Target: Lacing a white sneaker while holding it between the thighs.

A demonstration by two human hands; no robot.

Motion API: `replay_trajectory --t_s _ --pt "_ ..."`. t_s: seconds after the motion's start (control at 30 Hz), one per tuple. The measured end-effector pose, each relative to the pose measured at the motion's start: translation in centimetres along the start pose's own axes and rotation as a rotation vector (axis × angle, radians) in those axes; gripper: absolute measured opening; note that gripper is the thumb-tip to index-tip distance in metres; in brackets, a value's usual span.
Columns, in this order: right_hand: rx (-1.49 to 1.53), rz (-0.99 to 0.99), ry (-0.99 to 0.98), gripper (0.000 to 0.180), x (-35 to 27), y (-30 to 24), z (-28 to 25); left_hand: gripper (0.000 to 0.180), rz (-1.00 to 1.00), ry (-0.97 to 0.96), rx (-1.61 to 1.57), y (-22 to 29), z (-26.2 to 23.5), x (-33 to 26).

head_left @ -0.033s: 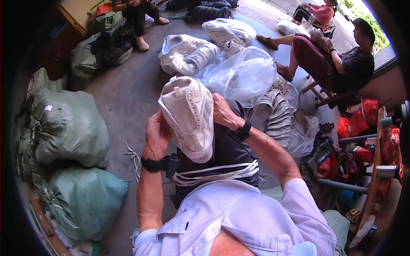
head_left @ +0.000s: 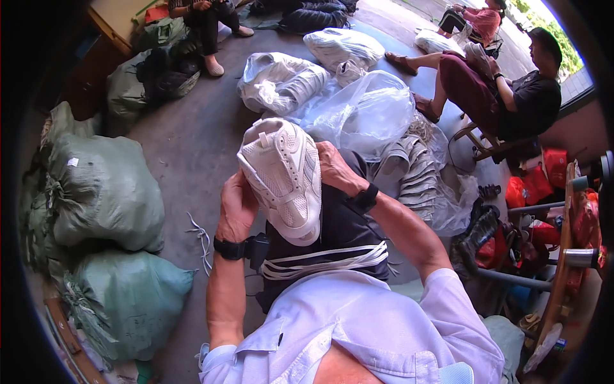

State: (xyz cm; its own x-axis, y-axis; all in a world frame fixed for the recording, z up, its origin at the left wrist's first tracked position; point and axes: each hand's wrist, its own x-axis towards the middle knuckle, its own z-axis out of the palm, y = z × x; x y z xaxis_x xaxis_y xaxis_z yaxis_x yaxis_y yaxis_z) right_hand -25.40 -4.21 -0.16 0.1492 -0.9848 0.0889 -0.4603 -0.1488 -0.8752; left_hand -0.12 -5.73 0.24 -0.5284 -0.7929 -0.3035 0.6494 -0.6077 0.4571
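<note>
I hold a white sneaker (head_left: 284, 176) up over my lap with both hands, its toe pointing toward me. My left hand (head_left: 236, 208) grips its left side. My right hand (head_left: 336, 169) holds the right side near the heel. Each wrist wears a black band. A bundle of white laces (head_left: 326, 259) lies across my dark trousers just below the shoe.
Stuffed green sacks (head_left: 102, 192) are stacked at my left. Clear plastic bags of white shoes (head_left: 364, 109) and a row of white sneakers (head_left: 416, 176) lie ahead on the concrete floor. A seated person (head_left: 518, 96) is at right, another person (head_left: 204, 19) at the top. Loose laces (head_left: 201, 237) lie near my left arm.
</note>
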Motion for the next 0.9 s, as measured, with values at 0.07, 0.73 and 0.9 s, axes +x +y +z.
replay_trajectory --t_s 0.07,0.73,0.9 --pt "0.212 0.031 -0.064 0.033 -0.3 0.3 -0.4 0.039 0.118 0.164 0.100 -0.8 -0.5 -0.6" --pt "-0.208 0.138 -0.093 0.068 -1.8 -3.2 -2.5 0.036 0.685 0.454 1.202 -5.2 1.9 -3.0" --pt "-0.209 -0.050 -0.022 0.057 -2.8 -2.5 -3.5 0.112 0.727 0.235 1.489 -8.8 4.9 -4.9"
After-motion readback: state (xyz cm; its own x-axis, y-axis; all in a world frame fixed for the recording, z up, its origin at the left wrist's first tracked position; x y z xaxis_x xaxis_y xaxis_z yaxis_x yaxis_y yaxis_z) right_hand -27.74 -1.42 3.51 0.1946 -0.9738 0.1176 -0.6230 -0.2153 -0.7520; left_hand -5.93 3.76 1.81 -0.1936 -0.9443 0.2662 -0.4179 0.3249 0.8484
